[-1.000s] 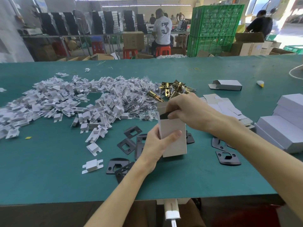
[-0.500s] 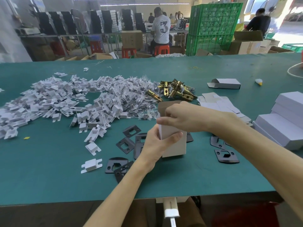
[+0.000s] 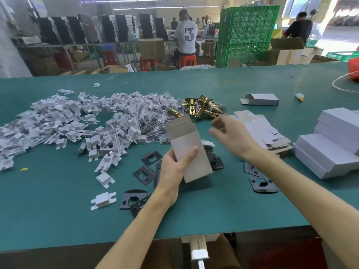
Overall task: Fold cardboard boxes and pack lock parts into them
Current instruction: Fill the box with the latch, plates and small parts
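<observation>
My left hand (image 3: 174,169) grips a small cardboard box (image 3: 191,152) upright above the green table (image 3: 58,210), thumb across its front; the brown top flap stands open. My right hand (image 3: 231,136) hovers just right of the box top, fingers loosely spread and blurred, holding nothing. Black lock plates (image 3: 144,172) lie around and under the box. Brass latch parts (image 3: 200,108) sit in a heap behind it.
A wide pile of white folded card inserts (image 3: 64,125) and bagged screws (image 3: 155,117) covers the left. Flat box blanks (image 3: 260,131) and stacked closed white boxes (image 3: 334,150) are at the right. One folded box (image 3: 260,99) lies farther back. People work beyond the table.
My right hand has left the box opening and moved right and up, away from it. The top flap now stands uncovered. My left hand keeps its hold and has tilted the box slightly.
</observation>
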The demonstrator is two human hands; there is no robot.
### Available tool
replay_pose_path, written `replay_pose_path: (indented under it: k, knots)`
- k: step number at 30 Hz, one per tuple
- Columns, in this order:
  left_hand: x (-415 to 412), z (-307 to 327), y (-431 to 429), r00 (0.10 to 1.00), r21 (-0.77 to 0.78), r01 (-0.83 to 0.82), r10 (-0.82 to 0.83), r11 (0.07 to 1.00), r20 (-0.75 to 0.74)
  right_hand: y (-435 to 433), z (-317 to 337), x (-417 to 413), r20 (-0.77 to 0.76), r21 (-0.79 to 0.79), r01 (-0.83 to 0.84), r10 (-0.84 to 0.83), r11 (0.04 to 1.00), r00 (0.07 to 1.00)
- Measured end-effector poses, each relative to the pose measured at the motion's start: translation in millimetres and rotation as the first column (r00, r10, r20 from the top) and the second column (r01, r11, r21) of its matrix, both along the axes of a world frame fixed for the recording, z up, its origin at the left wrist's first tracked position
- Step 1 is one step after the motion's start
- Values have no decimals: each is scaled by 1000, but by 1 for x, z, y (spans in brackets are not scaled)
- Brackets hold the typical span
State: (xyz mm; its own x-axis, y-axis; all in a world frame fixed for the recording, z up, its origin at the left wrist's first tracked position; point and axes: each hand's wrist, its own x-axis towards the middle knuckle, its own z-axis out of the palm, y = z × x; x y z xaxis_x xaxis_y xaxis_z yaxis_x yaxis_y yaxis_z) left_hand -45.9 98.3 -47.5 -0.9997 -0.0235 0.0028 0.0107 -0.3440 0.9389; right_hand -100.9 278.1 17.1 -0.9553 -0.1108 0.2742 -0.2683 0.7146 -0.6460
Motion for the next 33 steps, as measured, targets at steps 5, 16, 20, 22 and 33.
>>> replay_pose_path:
  k: [5, 16, 20, 22, 33]
  knots:
    - [-3, 2, -2, 991, 143, -128, 121, 981, 57, 1, -50, -7, 130, 187, -36, 11, 982, 991]
    - [4, -2, 1, 993, -146, 41, -55, 988, -100, -10, -53, -17, 52, 208, 78, -91, 975, 994]
    - [4, -3, 2, 984, -199, 68, -99, 978, -146, -3, -45, -8, 29, -3, 80, -80, 997, 996]
    - [5, -1, 2, 976, -217, 79, -119, 973, -181, 0, -34, -1, 26, -201, 73, -70, 977, 997]
    - [4, -4, 2, 980, -185, 93, -123, 978, -156, -14, 43, 41, -300, -459, -261, 129, 849, 945]
